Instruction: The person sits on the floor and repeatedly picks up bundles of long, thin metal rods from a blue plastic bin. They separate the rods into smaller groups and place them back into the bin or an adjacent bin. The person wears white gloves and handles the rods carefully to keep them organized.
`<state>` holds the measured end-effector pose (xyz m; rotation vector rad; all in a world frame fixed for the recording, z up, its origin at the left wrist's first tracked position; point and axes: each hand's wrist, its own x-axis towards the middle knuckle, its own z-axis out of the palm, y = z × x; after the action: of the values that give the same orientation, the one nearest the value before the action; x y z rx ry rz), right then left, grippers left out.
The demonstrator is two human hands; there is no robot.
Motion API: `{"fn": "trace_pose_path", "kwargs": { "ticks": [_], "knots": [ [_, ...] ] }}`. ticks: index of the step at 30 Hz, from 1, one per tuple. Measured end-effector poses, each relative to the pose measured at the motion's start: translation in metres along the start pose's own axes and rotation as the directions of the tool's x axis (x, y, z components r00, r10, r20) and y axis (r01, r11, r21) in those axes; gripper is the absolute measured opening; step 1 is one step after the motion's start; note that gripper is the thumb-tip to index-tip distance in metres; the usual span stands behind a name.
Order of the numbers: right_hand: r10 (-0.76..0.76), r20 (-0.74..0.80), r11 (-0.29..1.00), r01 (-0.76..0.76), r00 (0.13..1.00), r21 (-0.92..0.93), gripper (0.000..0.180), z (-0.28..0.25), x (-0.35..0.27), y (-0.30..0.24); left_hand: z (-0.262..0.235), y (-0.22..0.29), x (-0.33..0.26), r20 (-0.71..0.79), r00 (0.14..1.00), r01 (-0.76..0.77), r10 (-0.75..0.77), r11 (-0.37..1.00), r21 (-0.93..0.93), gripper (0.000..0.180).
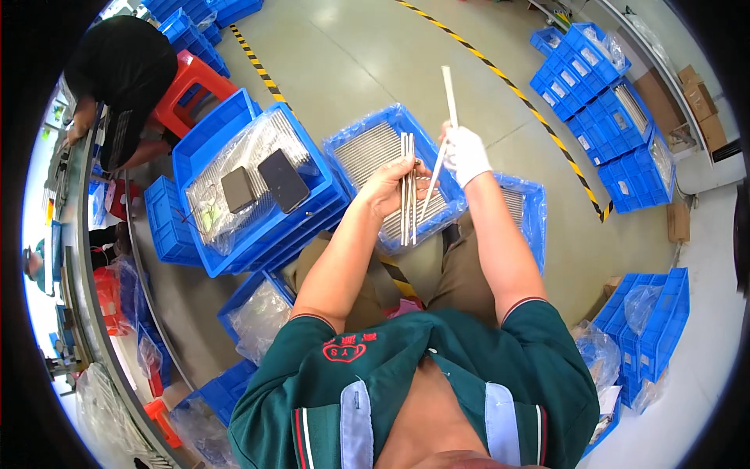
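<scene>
My left hand (pixel 388 186), bare, is closed around several thin metal rods (pixel 405 211) held roughly upright. In a white glove, my right hand (pixel 467 156) grips a pale rod (pixel 449 92) that sticks up above the fingers. Another pale length (pixel 429 190) slants down from the glove beside the left hand's rods; I cannot tell whether it is the same rod. Both hands are above a blue crate (pixel 423 131) lined with clear plastic, where rows of similar rods (pixel 367 152) lie. A second lined crate (pixel 537 227) of rods is partly behind my right forearm.
Stacked blue crates (pixel 269 248) stand at left; a phone (pixel 283 181) and a dark flat box (pixel 237 190) lie on plastic-covered rods there. A red stool (pixel 190 90) and a person in black (pixel 125 59) are beyond. More crates (pixel 609 117) are stacked at right.
</scene>
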<state>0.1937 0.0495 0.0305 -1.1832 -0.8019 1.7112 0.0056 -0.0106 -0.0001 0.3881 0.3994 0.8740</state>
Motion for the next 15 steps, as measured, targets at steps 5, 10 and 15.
{"fn": "trace_pose_path", "kwargs": {
  "ticks": [5,10,15],
  "knots": [
    [-0.183,0.011,0.944,0.179,0.983,-0.277,0.025,0.019,0.005,0.034,0.004,0.002,0.005,-0.003,1.000,-0.016,0.015,0.998,-0.053,0.033],
    [-0.101,0.146,0.909,0.151,0.984,-0.389,0.022,0.038,-0.004,0.027,-0.004,0.004,-0.001,0.098,0.995,-0.034,0.036,0.999,-0.029,0.032],
    [-0.182,0.119,0.920,0.212,0.976,-0.328,0.022,0.028,0.014,0.041,0.006,0.008,-0.002,-0.054,0.996,-0.079,0.077,0.996,-0.028,0.030]
  ]
}}
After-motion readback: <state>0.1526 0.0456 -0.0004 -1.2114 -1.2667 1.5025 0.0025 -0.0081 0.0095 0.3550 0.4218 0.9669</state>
